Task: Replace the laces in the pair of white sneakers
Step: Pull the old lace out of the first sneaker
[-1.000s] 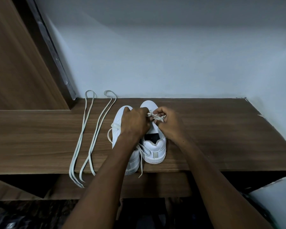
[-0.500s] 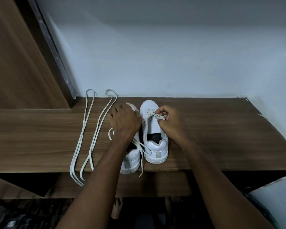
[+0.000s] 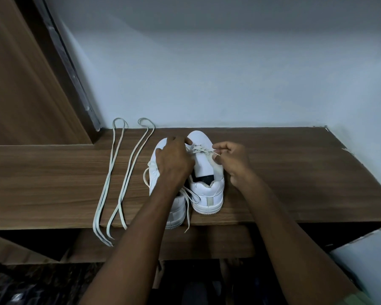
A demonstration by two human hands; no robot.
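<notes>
Two white sneakers stand side by side on the wooden shelf [image 3: 295,172], toes toward the wall. The right sneaker [image 3: 209,194] has only a short stretch of old lace [image 3: 199,149] left near its toe. My right hand [image 3: 231,164] pinches that lace at the shoe's right side. My left hand [image 3: 174,161] lies over the left sneaker [image 3: 176,210], its fingers reaching to the lace at the right shoe's left side; whether they grip it I cannot tell. Loose lace ends hang between the heels.
Two long loose white laces [image 3: 119,179] lie folded on the shelf left of the sneakers, their ends hanging over the front edge. A wooden panel [image 3: 20,84] rises at the left. A white wall stands close behind the shoes.
My left hand drew back to the left sneaker, then reached toward the right shoe's toe again. My right hand moved a little right, drawing the lace outward.
</notes>
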